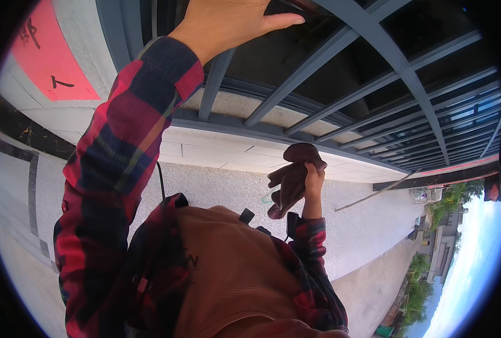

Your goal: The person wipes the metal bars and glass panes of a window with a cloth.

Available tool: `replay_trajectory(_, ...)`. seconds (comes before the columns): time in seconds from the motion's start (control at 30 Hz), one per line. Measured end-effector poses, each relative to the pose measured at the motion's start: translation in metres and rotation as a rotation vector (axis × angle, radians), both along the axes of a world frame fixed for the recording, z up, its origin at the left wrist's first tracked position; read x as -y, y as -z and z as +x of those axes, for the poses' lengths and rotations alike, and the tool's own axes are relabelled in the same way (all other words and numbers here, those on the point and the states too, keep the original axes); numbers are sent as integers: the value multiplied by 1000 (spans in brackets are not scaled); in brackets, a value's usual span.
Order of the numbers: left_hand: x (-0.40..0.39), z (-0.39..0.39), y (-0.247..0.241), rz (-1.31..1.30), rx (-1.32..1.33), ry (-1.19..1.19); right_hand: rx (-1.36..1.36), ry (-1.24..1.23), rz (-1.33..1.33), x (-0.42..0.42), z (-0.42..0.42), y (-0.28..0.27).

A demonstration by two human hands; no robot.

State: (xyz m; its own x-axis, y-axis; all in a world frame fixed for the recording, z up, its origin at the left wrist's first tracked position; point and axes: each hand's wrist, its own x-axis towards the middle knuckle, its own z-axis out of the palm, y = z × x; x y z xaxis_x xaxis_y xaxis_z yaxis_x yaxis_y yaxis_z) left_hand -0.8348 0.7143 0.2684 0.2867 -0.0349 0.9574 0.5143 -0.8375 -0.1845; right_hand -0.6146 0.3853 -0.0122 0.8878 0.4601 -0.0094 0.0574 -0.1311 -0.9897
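My right hand (pixel 314 179) grips a bunched dark brown cloth (pixel 292 183), whose folds hang past my fingers on both sides. It is held out ahead of my body, over the speckled pale floor. My left hand (pixel 229 23) is raised to the grey metal window grille (pixel 318 67), with its thumb stretched out to the right. The top edge of the view cuts off its other fingers, so any hold or touch there is hidden. Dark window glass (pixel 309 80) lies behind the bars.
Below the grille runs a white tiled wall (pixel 216 148). A thin stick (pixel 377 190) slants by the wall at right. Red paper (pixel 51 59) with writing hangs at left. I wear a brown apron (pixel 229 262); a black cable (pixel 161 181) runs beside my left sleeve. Greenery (pixel 419 295) and buildings stand outside.
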Motion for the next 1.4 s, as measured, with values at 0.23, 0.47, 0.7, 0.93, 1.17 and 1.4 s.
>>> replay_trajectory(0.23,5,8,-3,-31,33,51,643,52,-816,-46,60,17)
replay_trajectory(0.47,-1,9,2,85,78,-73,239,-90,-308,-40,22,37)
replay_trajectory(0.7,11,6,-2,16,14,-205,613,21,-708,-43,44,-40)
replay_trajectory(0.93,-4,15,0,105,116,-108,578,-216,-520,-31,34,-5)
replay_trajectory(1.17,-2,12,0,71,147,-40,550,-317,210,-11,15,-137)
replay_trajectory(1.4,4,2,-3,27,109,-29,1217,66,172,-73,9,-313)
